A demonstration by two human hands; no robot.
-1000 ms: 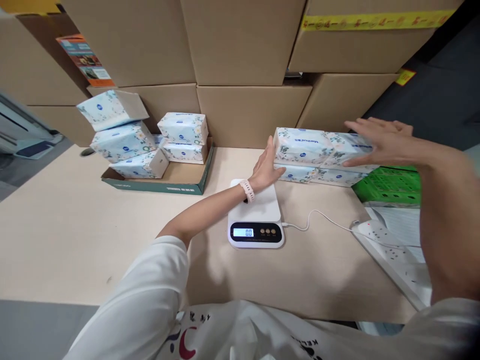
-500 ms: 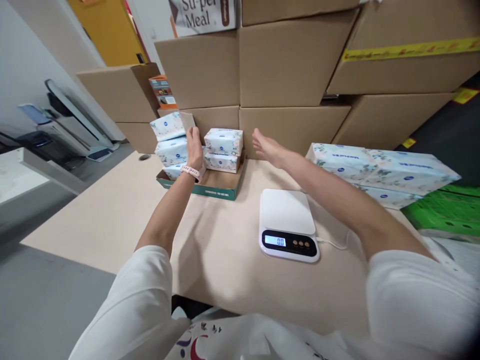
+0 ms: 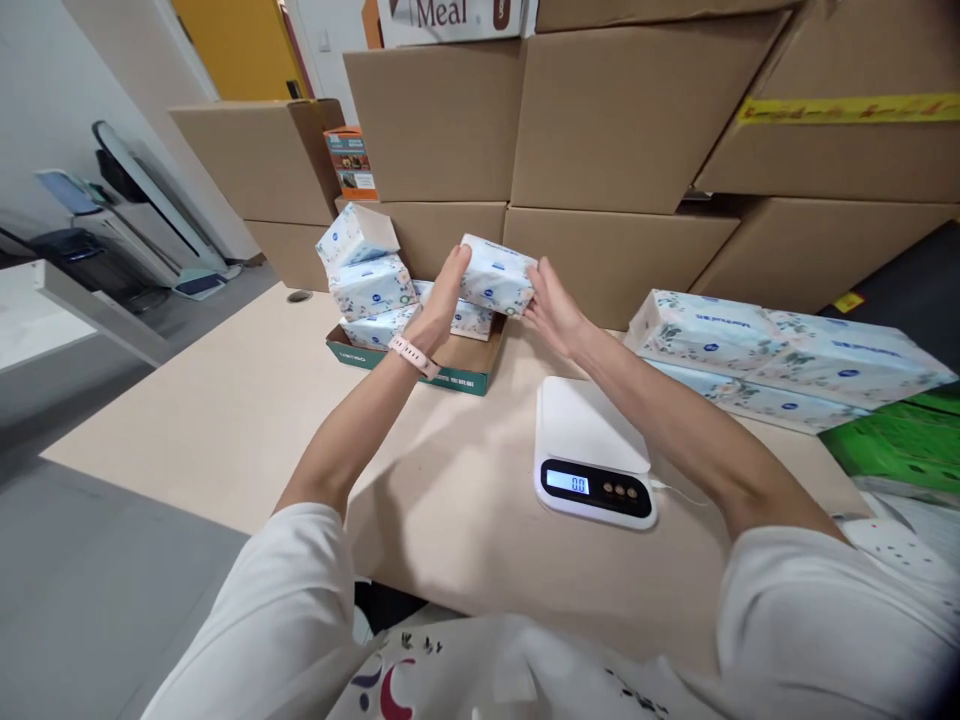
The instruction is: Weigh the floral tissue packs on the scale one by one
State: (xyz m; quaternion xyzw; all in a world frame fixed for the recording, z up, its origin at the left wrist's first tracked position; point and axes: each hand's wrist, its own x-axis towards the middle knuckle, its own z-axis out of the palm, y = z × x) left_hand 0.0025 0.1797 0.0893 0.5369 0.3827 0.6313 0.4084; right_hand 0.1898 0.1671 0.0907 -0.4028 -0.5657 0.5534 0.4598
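My left hand [image 3: 441,300] and my right hand [image 3: 551,310] press against the two ends of a floral tissue pack [image 3: 496,275], holding it in the air above a shallow green cardboard tray [image 3: 450,368]. Another pack [image 3: 469,322] lies in the tray just below it. At the tray's left end a stack of three packs [image 3: 364,275] stands, the top one tilted. A white kitchen scale [image 3: 595,458] reading 0.0 sits on the table [image 3: 195,420] to the right of the tray, with nothing on its platform.
A row of tissue packs [image 3: 780,355] lies stacked at the right of the scale. Large cardboard boxes [image 3: 615,130] wall the back of the table. A green item [image 3: 900,445] and a white power strip [image 3: 892,545] sit at the far right.
Both hands came together from reaching toward the tray and now grip a tissue pack between them, lifted off the pack below it. The camera has moved slightly.
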